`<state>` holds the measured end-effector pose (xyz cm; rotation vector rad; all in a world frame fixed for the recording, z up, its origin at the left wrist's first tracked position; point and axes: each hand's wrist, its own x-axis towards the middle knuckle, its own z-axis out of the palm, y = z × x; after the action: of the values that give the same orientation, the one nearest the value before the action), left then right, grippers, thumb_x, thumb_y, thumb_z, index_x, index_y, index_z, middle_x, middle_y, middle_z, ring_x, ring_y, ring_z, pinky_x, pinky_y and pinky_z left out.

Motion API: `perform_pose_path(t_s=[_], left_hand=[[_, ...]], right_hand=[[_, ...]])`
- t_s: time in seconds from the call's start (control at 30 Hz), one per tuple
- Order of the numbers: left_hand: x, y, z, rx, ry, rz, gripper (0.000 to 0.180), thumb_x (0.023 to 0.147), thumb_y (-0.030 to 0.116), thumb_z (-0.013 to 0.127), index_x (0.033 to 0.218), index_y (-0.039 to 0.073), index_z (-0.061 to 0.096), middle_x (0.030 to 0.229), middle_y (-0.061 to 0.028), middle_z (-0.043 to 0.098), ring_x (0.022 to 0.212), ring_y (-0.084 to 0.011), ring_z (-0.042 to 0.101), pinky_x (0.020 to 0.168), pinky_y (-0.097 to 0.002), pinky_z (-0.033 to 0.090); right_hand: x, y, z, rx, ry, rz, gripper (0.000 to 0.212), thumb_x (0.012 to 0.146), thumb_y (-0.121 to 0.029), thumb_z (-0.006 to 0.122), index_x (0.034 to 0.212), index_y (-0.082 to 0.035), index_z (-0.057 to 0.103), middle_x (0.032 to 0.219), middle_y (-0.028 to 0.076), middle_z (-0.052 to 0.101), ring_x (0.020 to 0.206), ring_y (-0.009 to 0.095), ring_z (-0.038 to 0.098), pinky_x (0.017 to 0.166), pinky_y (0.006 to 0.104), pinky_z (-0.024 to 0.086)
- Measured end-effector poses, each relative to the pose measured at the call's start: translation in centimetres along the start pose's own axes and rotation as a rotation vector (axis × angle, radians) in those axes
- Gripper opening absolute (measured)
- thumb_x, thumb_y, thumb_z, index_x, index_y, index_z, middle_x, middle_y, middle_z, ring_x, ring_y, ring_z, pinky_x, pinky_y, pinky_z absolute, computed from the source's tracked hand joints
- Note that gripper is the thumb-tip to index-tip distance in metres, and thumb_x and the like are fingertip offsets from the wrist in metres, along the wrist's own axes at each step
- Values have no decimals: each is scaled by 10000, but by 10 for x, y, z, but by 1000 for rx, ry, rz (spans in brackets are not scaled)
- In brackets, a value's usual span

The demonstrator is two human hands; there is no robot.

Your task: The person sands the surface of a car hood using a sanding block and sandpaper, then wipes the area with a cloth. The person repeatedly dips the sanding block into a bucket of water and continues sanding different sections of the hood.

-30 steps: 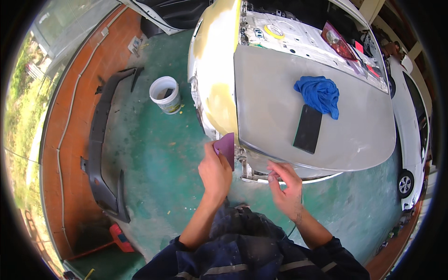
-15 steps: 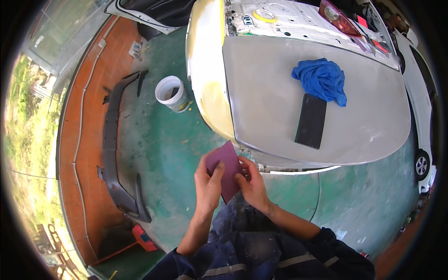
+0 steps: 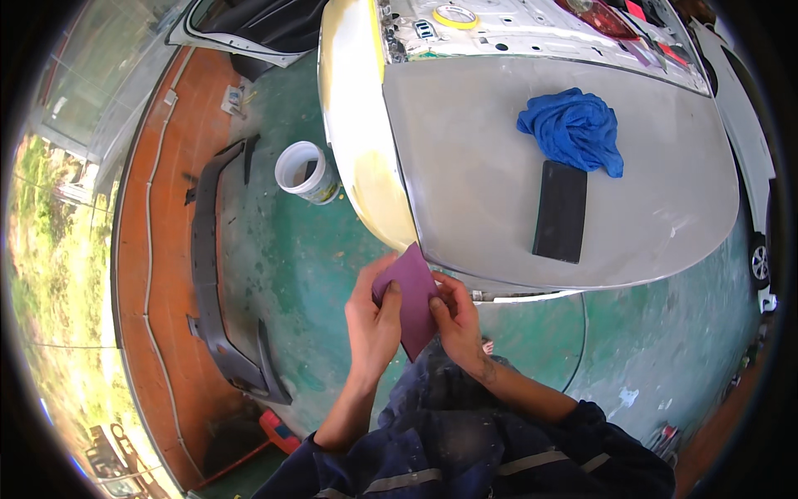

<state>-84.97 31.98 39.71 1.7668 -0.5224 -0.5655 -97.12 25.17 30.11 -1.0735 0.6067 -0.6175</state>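
Observation:
Between my two hands I hold a purple sheet of sandpaper (image 3: 413, 309) in front of my body, its top corner near the car's edge. My left hand (image 3: 374, 312) grips the sheet's left side, thumb on the face toward me. On the right side, my right hand (image 3: 455, 320) pinches it between thumb and fingers. Beyond my hands lies a car's grey, dull-surfaced trunk lid (image 3: 470, 175). A black flat block (image 3: 559, 212) rests on it, touching a crumpled blue cloth (image 3: 573, 131).
A white bucket (image 3: 306, 173) stands on the green floor beside the car's yellow-patched fender (image 3: 366, 166). A dark bumper (image 3: 212, 274) leans along the orange wall (image 3: 141, 308). A yellow tape roll (image 3: 455, 17) and a red tail light (image 3: 594, 15) sit farther back.
My view has shifted slightly, so the surroundings sit a little differently in the picture. Both hands keep their hold on the sandpaper, with little other movement.

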Motion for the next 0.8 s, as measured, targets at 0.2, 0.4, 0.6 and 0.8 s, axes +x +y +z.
perform_pose_path(t_s=[0.2, 0.4, 0.6, 0.8], left_hand=[[39, 4, -12, 89, -112, 101, 329, 998, 31, 650, 1320, -35, 661, 1078, -183, 789, 982, -205, 749, 851, -336, 581], [116, 36, -25, 622, -601, 41, 325, 977, 250, 732, 1009, -73, 741, 736, -145, 725, 660, -158, 655, 628, -335, 528], [131, 19, -8, 813, -647, 47, 359, 919, 276, 730, 795, -61, 721, 670, -188, 657, 596, -228, 633, 611, -378, 516], [111, 1, -1, 730, -383, 115, 295, 867, 305, 723, 835, 15, 769, 773, -199, 736, 752, -405, 737, 701, -461, 586]], right_hand=[[-2, -9, 8, -61, 70, 48, 388, 1072, 1, 577, 1459, -24, 566, 1107, 11, 647, 973, 77, 582, 901, 240, 486], [0, -16, 21, 30, 143, 130, 305, 1073, -23, 609, 1376, -5, 635, 1103, 13, 684, 973, 74, 592, 901, 243, 491], [3, 2, 13, 165, 171, 221, 234, 1094, -66, 607, 1301, 8, 687, 1110, 16, 723, 999, 77, 632, 909, 247, 501], [4, -1, 20, 199, 221, 242, 247, 1101, -145, 628, 1266, 18, 712, 1011, 6, 731, 904, 66, 619, 820, 228, 500]])
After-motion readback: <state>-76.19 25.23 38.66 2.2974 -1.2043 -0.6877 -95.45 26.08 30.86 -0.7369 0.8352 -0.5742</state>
